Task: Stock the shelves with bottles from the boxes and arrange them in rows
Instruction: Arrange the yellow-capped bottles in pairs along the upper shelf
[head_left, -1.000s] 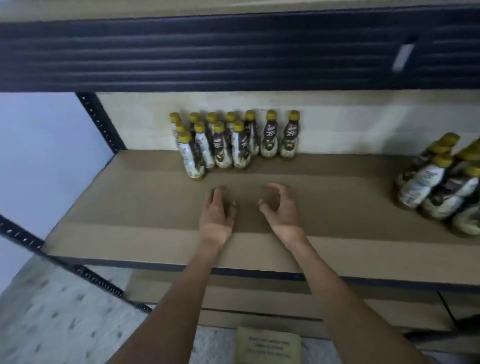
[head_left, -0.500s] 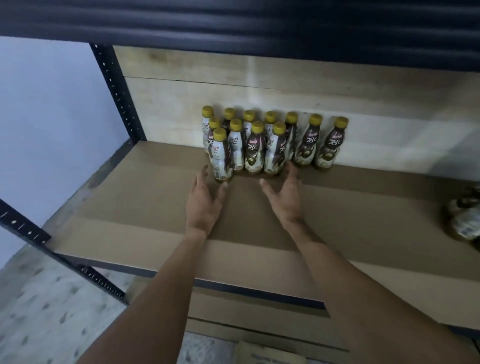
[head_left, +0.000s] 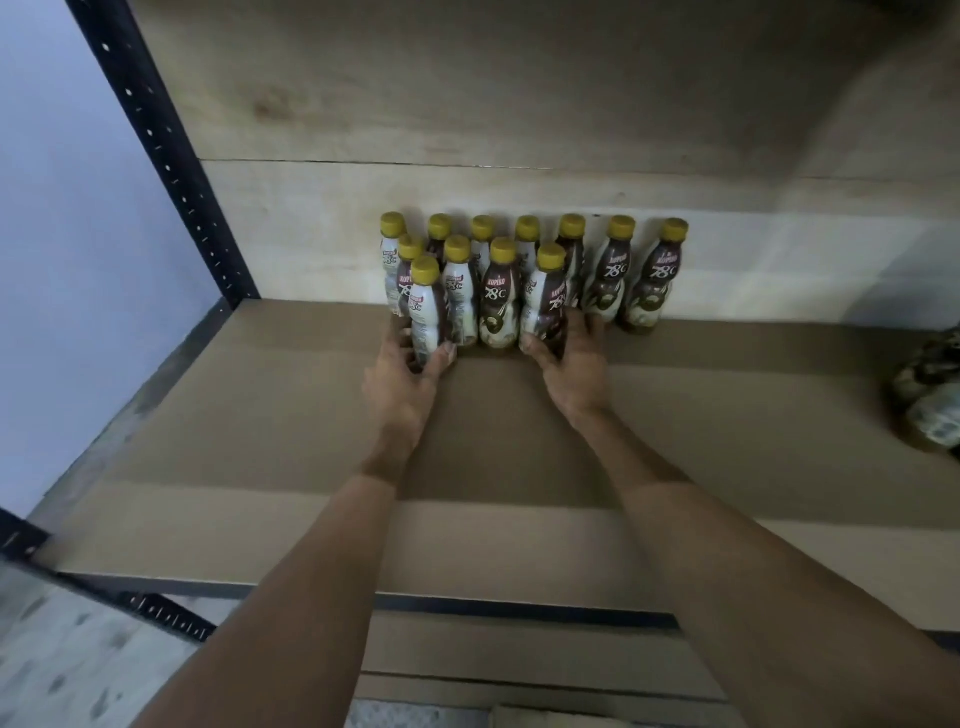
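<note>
The brown flat shelf board (head_left: 260, 441) fills most of the view, with its dark front edge running across the bottom. A pale wooden back panel (head_left: 467, 104) closes it behind, and a black perforated metal upright (head_left: 171, 156) marks its left rear corner. A cluster of small yellow-capped brown-and-white plastic bottles (head_left: 498, 296) stands upright at the back. Seven are in a row against the panel, four stand in front of them, and one front bottle (head_left: 428, 312) stands alone at the left. Bare board lies open between the cluster and the upright, from the cluster forward to the front edge, and rightward to some blurred bottles (head_left: 930, 405) at the right edge. The left hand (head_left: 402, 379) grips the front bottle low down, its fingers (head_left: 444, 356) curled round it. The right hand (head_left: 574, 371) wraps its fingers (head_left: 592, 327) round the end bottle of the second row (head_left: 545, 306).
</note>
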